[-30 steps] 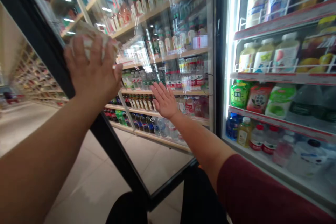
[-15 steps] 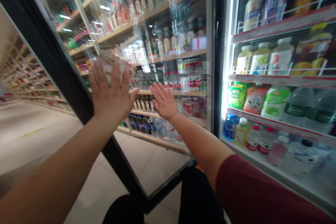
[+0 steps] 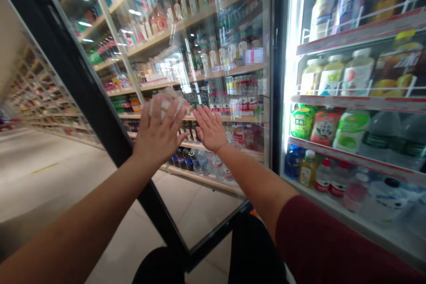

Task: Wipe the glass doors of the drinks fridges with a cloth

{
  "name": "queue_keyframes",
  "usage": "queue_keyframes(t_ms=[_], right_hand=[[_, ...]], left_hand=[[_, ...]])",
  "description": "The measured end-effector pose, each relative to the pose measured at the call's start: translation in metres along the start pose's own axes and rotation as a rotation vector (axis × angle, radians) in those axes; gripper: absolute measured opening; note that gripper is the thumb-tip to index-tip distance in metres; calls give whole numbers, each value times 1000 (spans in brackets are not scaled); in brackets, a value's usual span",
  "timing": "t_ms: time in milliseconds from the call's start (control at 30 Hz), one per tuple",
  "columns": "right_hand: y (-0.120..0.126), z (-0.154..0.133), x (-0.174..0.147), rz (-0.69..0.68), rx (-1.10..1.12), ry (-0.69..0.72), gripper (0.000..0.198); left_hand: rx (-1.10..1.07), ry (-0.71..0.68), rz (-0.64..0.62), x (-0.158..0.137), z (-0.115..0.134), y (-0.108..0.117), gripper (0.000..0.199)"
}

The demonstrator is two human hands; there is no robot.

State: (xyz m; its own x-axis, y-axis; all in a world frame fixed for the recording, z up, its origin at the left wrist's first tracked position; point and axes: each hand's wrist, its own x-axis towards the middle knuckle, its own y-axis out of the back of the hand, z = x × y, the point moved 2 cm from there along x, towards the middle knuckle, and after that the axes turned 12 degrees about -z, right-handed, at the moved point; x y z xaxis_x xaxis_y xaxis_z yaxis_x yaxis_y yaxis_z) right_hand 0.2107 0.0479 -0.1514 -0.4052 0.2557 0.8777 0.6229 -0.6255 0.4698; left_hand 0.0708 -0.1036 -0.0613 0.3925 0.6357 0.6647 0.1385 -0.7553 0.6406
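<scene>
A pale, crumpled cloth (image 3: 169, 97) is pressed to the glass door (image 3: 199, 213) of a drinks fridge. My left hand (image 3: 159, 131) holds it there under spread fingers, its edge showing beyond the fingertips. Close by on the right, my right hand (image 3: 210, 128) lies flat on the same glass, fingers stretched out and nothing in it. The door stands swung out, its black frame (image 3: 80, 80) slanting past my left forearm.
On the right, the lit fridge (image 3: 359, 104) holds cans and bottles on wire-fronted shelves. Behind the glass stand wooden shelves (image 3: 209, 72) of bottles. More store shelving lines the tiled floor (image 3: 49, 177) at left. My knees (image 3: 258, 248) are just below the door's lower edge.
My left hand has slid right and downward over the glass with the cloth, coming close to my right hand. The right hand keeps its place on the door.
</scene>
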Motion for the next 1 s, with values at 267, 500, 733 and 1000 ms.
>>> queue_keyframes(t_ms=[267,500,733,1000], right_hand=[[3,-1,-1,-31,29,-7,56],[7,-2,0,-35,22,-23,55],[7,-1,-2,-23,75,-19,56],[35,-20,14,113,204,-106,56]], left_hand=[[109,135,117,12,-10,23,72],[-8,23,8,2,2,6,62],[48,122,109,17,-6,18,74],[-105,-32,60,10,5,-16,76]])
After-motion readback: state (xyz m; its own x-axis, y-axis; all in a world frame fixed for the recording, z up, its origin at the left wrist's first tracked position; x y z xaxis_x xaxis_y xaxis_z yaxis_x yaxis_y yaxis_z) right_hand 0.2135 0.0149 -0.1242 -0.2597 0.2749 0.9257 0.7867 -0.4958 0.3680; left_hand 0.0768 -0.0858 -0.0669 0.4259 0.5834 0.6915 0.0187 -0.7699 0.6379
